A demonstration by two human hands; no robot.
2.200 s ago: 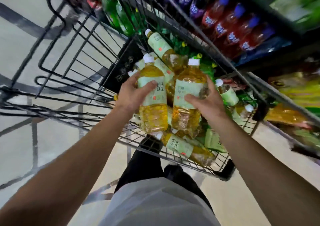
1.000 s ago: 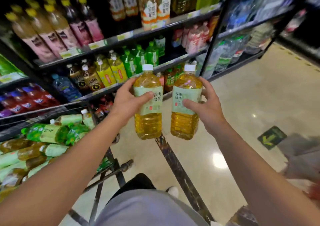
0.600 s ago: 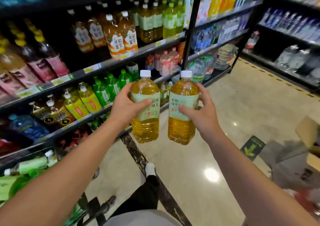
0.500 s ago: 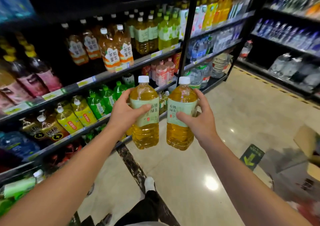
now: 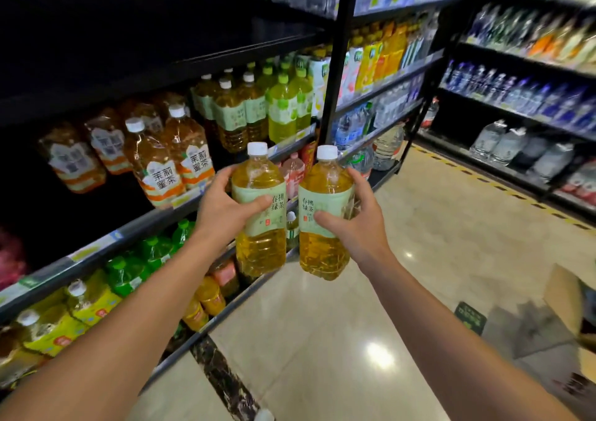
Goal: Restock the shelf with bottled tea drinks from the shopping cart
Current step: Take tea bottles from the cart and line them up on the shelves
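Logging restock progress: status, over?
Left hand grips one tea bottle, right hand the other. Both upright, off the shelf. Nothing in the way.

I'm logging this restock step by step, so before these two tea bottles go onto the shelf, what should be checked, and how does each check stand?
1. Left hand grips the left clear plastic bottle of golden tea with pale green label round its middle: ok.
2. Right hand grips the right matching tea bottle likewise: ok.
3. Both white caps on, bottles upright: ok.
4. Matching shelf row of green-labelled tea bottles located, up and ahead of the hands: ok.
5. Free space in that row for two more: cannot tell, its front looks full.
6. Bottles already at shelf height: not ok, they are held below that row.
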